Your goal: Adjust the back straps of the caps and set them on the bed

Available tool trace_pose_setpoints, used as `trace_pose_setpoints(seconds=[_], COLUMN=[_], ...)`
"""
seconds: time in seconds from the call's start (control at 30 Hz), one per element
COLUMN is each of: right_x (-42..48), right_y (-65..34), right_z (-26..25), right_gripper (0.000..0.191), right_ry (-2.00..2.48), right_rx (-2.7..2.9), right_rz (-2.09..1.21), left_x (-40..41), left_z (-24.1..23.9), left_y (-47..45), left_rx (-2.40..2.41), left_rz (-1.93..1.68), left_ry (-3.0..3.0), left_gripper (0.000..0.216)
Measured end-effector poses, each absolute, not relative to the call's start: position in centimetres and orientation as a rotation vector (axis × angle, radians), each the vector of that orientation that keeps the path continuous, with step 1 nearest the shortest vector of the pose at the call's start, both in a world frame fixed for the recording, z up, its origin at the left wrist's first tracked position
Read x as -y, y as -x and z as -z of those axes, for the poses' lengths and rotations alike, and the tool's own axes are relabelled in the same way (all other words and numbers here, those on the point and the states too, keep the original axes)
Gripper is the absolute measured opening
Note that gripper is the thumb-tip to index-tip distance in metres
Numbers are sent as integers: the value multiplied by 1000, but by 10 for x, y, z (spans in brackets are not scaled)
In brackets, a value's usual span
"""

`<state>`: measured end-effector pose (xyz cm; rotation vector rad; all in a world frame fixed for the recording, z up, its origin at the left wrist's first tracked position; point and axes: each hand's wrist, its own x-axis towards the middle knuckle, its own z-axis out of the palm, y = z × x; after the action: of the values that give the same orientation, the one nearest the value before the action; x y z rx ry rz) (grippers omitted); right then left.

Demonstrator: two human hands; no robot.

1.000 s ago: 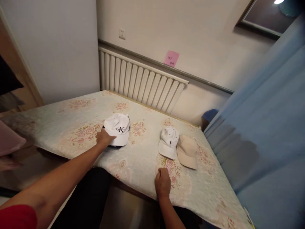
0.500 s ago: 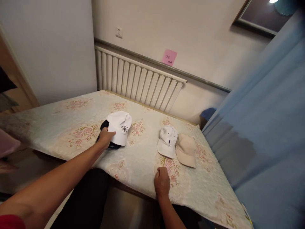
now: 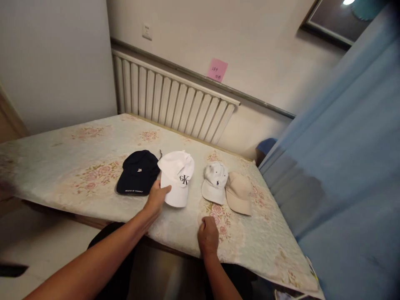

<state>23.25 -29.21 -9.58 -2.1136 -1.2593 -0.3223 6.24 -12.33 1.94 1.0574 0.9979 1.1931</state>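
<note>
My left hand (image 3: 156,198) grips the brim of a white cap with a black CK logo (image 3: 176,177), which rests on the floral mattress (image 3: 78,166). Left of it lies a black cap (image 3: 137,177), uncovered. To the right sit a smaller white cap (image 3: 214,187) and a beige cap (image 3: 239,192), side by side and touching. My right hand (image 3: 207,235) rests as a closed fist on the mattress near its front edge, just below the small white cap.
A white radiator (image 3: 175,102) runs along the wall behind the mattress, with a pink note (image 3: 216,69) above it. A blue curtain (image 3: 350,166) hangs close on the right. A dark picture frame (image 3: 331,18) is at the top right.
My left hand slid the CK cap to the right, off the black cap, which now lies in full view. The right fist stayed put.
</note>
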Motion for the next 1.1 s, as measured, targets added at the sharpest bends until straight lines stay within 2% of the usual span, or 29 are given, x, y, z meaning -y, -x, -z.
trace_pose_setpoints(seconds=[0.23,0.43,0.63,1.1], right_x=[290,291,290,293], right_y=[-232,-230,-230,-231], right_z=[94,91,89,88], right_gripper=[21,20,19,19], right_ry=[2084,2104,2143,2135], right_rx=[1267,1280,1277,1276], right_rz=[344,343,364,349], left_x=[167,171,144,123], left_z=[17,18,19,24], left_y=[-84,-89,-89,-89], left_rx=[-946,-510,-440,-502], left_rz=[-1108,-925,-648,-569], left_ry=[-831,-607,-357,-265], left_gripper=[36,65,58,55])
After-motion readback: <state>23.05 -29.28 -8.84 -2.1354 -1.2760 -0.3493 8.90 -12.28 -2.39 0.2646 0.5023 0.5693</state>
